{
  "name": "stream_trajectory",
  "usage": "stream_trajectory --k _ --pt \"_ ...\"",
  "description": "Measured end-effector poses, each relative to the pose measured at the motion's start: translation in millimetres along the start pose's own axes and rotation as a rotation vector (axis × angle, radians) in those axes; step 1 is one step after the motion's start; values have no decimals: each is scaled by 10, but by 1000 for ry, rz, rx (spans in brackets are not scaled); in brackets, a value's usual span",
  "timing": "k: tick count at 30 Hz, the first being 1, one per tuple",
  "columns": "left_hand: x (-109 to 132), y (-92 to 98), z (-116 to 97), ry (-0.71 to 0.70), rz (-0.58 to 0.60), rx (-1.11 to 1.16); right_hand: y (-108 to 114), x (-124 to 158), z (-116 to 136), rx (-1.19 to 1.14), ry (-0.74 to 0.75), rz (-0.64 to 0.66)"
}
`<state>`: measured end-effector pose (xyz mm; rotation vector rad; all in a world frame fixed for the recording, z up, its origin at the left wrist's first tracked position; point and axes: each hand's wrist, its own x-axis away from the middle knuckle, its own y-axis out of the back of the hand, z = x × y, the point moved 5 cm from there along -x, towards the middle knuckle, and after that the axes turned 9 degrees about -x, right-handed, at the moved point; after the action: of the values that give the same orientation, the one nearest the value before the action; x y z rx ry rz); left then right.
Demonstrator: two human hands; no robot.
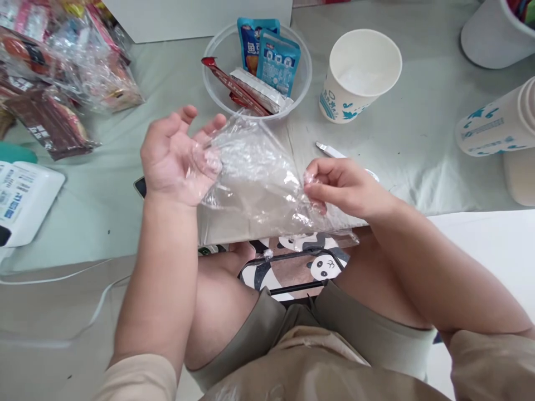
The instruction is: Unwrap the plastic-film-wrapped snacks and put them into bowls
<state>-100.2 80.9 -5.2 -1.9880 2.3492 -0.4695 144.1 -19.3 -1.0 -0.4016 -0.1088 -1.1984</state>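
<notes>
A white pack lies on the counter, well left of my left fingers; beyond it, a heap of wrapped snacks fills the far corner. Those fingers are spread and half curled, palm up, film clinging to their tips; whether they pinch it I cannot tell. Between my two sets of fingers, just over the counter's near edge, the clear bag stretches crumpled and see-through. Directly beyond it stands a clear tub of two blue pouches, a red stick pack and a silver one. To the right, my other fingers are closed on the bag's edge. Just past them lies a white tool; farther beyond, a paper cup stands upright, something white inside. Well right of those fingers, stacked cups lie tilted, a pale bin behind them.
</notes>
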Motion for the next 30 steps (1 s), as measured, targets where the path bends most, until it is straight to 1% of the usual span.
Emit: stream_trajectory --k 1,3,4,5,7,9,11,12,15,18,21,23,25,26,27,28,30 --pt "7 -29 25 35 21 75 38 0 20 -40 52 -62" --pt "52 -144 79 78 78 144 114 1 48 -117 164 -187" --pt "86 -217 112 96 96 132 144 2 51 -145 203 -237" --pt "130 -311 168 154 139 104 165 1 44 -158 217 -272" --pt "215 -478 265 236 186 66 177 -8 9 -130 170 -286" --pt "289 -611 363 338 242 -13 162 -16 -37 -69 67 -240" --pt "332 -670 426 404 262 -118 149 -10 -72 -53 -24 -190" --pt "338 -677 436 411 257 -168 147 -5 -81 -65 -52 -177" --pt "336 -670 399 359 242 -280 132 0 -67 -85 -59 -146" --pt "338 -634 333 305 226 -377 125 -1 -19 -73 23 -147" --pt "319 -557 244 189 134 -415 145 12 10 -131 117 -193" --pt "299 -507 197 89 45 -358 159 22 12 -161 161 -220" --pt "291 -484 188 12 -26 -200 175 28 15 -176 207 -259" --pt "295 -495 204 0 -29 -101 183 30 17 -178 230 -280" --pt "304 -529 234 15 8 -16 192 30 20 -175 252 -302" --pt "322 -587 274 56 87 38 203 31 23 -166 268 -322" --pt "394 -723 366 194 303 17 233 36 29 -124 281 -364"
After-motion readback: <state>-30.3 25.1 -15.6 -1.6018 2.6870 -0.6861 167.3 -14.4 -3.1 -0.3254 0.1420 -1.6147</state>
